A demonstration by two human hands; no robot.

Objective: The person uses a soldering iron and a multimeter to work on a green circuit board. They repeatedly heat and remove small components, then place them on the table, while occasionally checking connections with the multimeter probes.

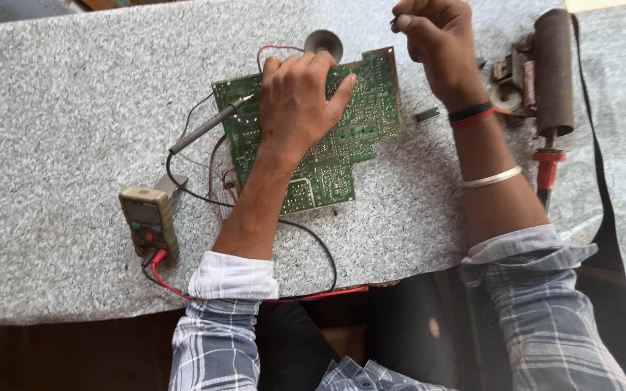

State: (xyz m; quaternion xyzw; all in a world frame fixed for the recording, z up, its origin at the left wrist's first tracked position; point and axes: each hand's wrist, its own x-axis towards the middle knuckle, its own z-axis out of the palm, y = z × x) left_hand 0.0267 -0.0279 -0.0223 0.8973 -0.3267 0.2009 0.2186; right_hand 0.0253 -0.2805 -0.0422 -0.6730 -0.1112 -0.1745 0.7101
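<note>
There is one camera, worn on the person's head. It looks almost straight down at the grey speckled surface (74,108) from close up, with both arms reaching away from the bottom edge.

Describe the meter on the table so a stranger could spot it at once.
On the speckled grey table, look left of the green circuit board under the left hand. The multimeter lies near the front edge: a small tan box with red and black leads plugged in.

Green circuit board (327,145); grey speckled worktop (59,108); yellow-brown multimeter (148,221); red, black leads (168,282); grey plaid sleeves (215,340).
</note>
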